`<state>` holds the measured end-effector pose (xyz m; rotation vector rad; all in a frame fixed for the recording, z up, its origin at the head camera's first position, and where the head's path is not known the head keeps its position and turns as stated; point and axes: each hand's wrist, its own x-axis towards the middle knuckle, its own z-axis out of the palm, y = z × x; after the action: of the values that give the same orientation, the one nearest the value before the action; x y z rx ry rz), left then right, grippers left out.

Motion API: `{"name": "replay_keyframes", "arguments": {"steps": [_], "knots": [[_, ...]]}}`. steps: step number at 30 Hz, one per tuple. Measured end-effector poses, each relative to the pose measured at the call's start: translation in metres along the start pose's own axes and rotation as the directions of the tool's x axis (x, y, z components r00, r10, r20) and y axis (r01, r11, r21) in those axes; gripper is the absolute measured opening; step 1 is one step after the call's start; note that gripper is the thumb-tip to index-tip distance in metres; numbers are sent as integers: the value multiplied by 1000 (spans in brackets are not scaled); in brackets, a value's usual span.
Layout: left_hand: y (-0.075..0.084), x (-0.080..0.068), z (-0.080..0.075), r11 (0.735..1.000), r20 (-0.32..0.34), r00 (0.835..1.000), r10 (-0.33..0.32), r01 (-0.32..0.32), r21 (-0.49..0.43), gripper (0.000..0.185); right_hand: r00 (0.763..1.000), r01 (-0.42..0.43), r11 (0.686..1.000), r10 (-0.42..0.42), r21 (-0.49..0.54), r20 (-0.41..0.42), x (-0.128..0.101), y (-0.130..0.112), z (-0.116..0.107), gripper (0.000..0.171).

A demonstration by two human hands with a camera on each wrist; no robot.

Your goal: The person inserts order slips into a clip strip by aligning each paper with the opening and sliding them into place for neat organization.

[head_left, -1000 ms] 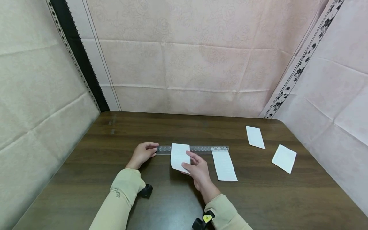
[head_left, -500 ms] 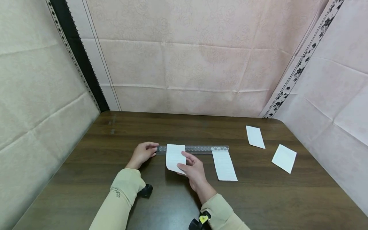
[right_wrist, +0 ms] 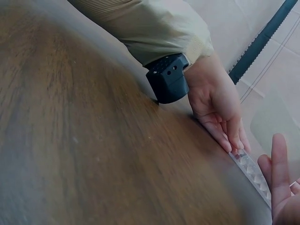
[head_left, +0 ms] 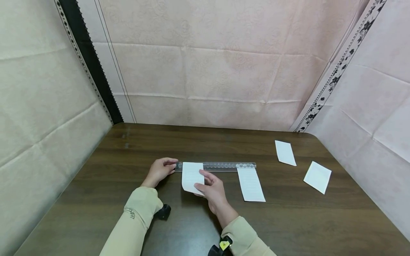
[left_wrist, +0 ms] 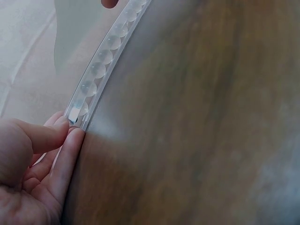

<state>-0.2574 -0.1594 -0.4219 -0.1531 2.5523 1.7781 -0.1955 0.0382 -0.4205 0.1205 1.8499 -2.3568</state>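
My left hand (head_left: pixel 160 170) pinches the left end of a clear plastic ruler (head_left: pixel 221 166), thumb on top in the left wrist view. A row of round, bead-like shapes runs along the ruler (left_wrist: pixel 105 57). My right hand (head_left: pixel 213 191) holds a small white paper piece (head_left: pixel 192 176) by its right edge, thumb on its face. This paper covers part of the ruler's left half in the head view. A second, lined white paper (head_left: pixel 251 185) lies flat, its top edge beneath the ruler's right end. In the right wrist view, the left hand (right_wrist: pixel 218 101) grips the ruler's end.
Two more white paper pieces lie on the right of the brown wooden table (head_left: pixel 282 220): one farther back (head_left: pixel 285 153), another paper (head_left: pixel 317 177) nearer. Pale patterned cloth (head_left: pixel 198 71) hangs behind and at both sides. Black wrist devices (head_left: pixel 164 212) sit under the cuffs.
My right hand has moved left along the ruler with the paper piece and slightly toward me. The left hand keeps its hold on the ruler's end.
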Motion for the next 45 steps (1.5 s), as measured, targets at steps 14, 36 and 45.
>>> {"name": "replay_keyframes", "arguments": {"steps": [14,36,45], "knots": [[-2,1,0,1000,-5,1000,-2,2,3,23,1000,-13,1000,13,-6,2,2,6,6,51],[-5,4,1,1000,-6,1000,9,-9,10,22,999,-47,997,48,-53,12,2,10,13,48],[-6,5,2,1000,-14,1000,16,-16,3,22,998,-58,997,59,-55,21,3,12,16,50]]}}
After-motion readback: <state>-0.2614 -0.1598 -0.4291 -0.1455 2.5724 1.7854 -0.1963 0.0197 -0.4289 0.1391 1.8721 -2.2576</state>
